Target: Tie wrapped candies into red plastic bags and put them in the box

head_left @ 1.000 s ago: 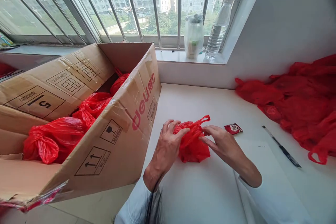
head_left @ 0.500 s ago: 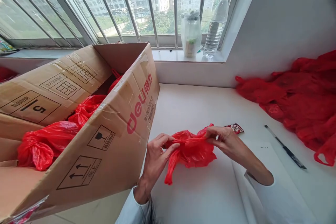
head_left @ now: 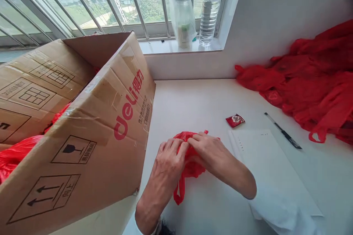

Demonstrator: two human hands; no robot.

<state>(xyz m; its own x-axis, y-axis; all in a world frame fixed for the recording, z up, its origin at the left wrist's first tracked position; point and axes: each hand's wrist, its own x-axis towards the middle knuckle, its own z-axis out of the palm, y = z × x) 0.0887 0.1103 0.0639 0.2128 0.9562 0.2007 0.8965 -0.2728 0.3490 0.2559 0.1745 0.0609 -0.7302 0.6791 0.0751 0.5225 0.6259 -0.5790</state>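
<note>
A crumpled red plastic bag (head_left: 193, 169) is over the white table, in front of me. My left hand (head_left: 169, 159) is closed on its left part, with the back of the hand turned up. Beside it, my right hand (head_left: 208, 150) grips the upper edge, fingertips close to those of the left. One loop handle of the bag hangs down below my hands. Much of the bag is hidden behind my fingers, so its opening cannot be made out.
On the left stands a big cardboard box (head_left: 110, 147) with red bags (head_left: 20, 154) inside. Red bags (head_left: 303, 80) are heaped at the right. A small red packet (head_left: 235, 120), a pen (head_left: 284, 131) and white paper (head_left: 275, 165) lie on the table (head_left: 187, 99). A bottle (head_left: 209, 18) stands on the sill.
My hands have drawn close together, bunching the bag that was stretched between them. The view has shifted to the right and down, showing the packet and paper more fully.
</note>
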